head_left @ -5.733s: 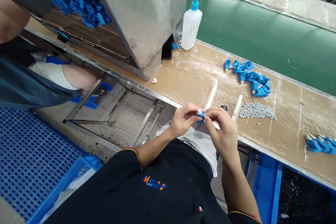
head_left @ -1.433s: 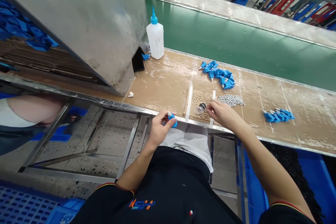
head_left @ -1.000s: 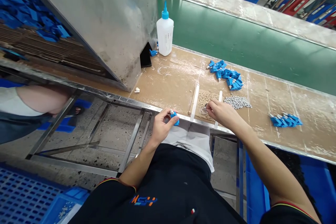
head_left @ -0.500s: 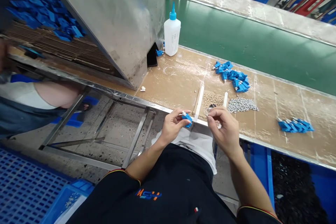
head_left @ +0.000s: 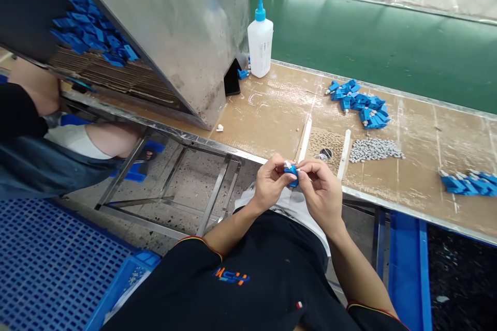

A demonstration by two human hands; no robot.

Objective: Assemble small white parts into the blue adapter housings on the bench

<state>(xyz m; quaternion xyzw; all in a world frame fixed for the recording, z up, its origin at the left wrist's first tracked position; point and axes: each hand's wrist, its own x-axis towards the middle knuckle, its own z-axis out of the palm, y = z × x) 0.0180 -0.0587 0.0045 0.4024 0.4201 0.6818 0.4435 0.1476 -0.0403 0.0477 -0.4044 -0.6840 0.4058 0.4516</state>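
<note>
A small blue part with a white tip (head_left: pixel 292 176) is pinched in my left hand (head_left: pixel 271 184), in front of the table's near edge. My right hand (head_left: pixel 320 191) meets it from the right, its thumb and forefinger closed at the side of the blue part; whatever they pinch is too small to make out. Just beyond the hands lie a small dark round item (head_left: pixel 326 153) and a patch of tiny brown pieces (head_left: pixel 326 139) between two white strips. Right of these is a pile of small grey pieces (head_left: pixel 375 149).
Blue parts lie in a cluster (head_left: pixel 359 102) and a row (head_left: pixel 468 184). A white bottle (head_left: pixel 260 47) stands by a metal housing (head_left: pixel 171 26) holding more blue parts. Behind runs a green belt (head_left: pixel 349 41). Part of another person (head_left: pixel 73 139) shows at left.
My right hand has moved left from beside the small round items to the blue part, and the two hands now meet. The camera view has shifted, with the table contents appearing farther right.
</note>
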